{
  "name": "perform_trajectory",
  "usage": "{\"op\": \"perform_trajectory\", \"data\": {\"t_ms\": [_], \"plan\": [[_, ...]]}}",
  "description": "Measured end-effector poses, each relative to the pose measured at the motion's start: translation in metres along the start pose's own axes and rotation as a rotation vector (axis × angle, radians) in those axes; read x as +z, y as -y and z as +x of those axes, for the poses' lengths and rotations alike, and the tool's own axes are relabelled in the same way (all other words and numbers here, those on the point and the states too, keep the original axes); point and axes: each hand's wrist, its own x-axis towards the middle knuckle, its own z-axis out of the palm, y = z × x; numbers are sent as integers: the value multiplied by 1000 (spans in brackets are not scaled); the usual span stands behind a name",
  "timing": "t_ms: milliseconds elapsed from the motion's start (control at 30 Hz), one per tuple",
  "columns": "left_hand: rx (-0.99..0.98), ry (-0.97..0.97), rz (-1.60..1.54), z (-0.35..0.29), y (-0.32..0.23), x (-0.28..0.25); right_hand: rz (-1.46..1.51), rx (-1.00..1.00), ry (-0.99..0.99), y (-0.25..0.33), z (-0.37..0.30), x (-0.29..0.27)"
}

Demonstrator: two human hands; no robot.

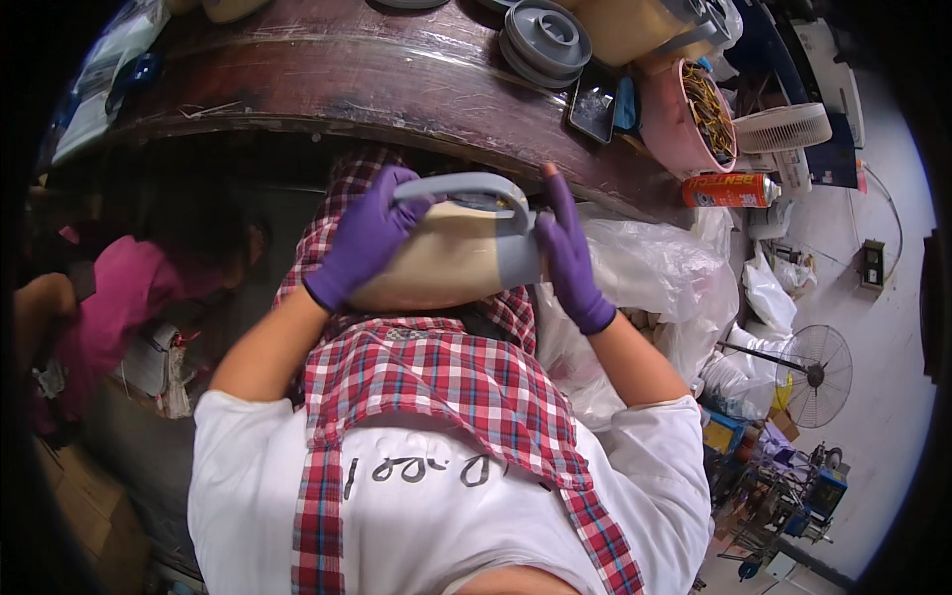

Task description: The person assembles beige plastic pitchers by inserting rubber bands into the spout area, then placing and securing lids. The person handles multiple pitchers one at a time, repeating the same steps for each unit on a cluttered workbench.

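A beige jug (pixel 441 260) with a grey handle (pixel 466 185) and a grey collar (pixel 518 258) lies tilted on its side above my lap, its collar end toward the right. My left hand (pixel 372 238), in a purple glove, is closed round the handle's left end and rests along the body. In a matching glove, my right hand (pixel 565 243) stands upright against the collar end. Its fingers are stretched out, and one bare fingertip pokes through the glove. The jug's mouth is hidden behind this hand.
The dark red table (pixel 327 74) curves ahead, bearing stacked grey lids (pixel 545 40), a small dark tray (pixel 593 107), a pink bucket (pixel 684 119) and a spray can (pixel 729 190). Clear plastic bags (pixel 645 297) crowd my right side. Someone in pink (pixel 149 283) is at the left.
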Motion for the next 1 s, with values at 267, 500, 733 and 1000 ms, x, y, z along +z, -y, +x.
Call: {"op": "perform_trajectory", "data": {"t_ms": [267,500,733,1000], "plan": [[20,-37,-85,-15,-5,-11,-36,42,88,-4,4,2],[133,556,-327,53,59,-35,-377,-736,702,110,45,27],[-120,63,-301,-15,3,-11,160,159,0,-20,38,11],[-71,110,-611,-5,-18,-62,-48,-389,318,67,51,-5]]}}
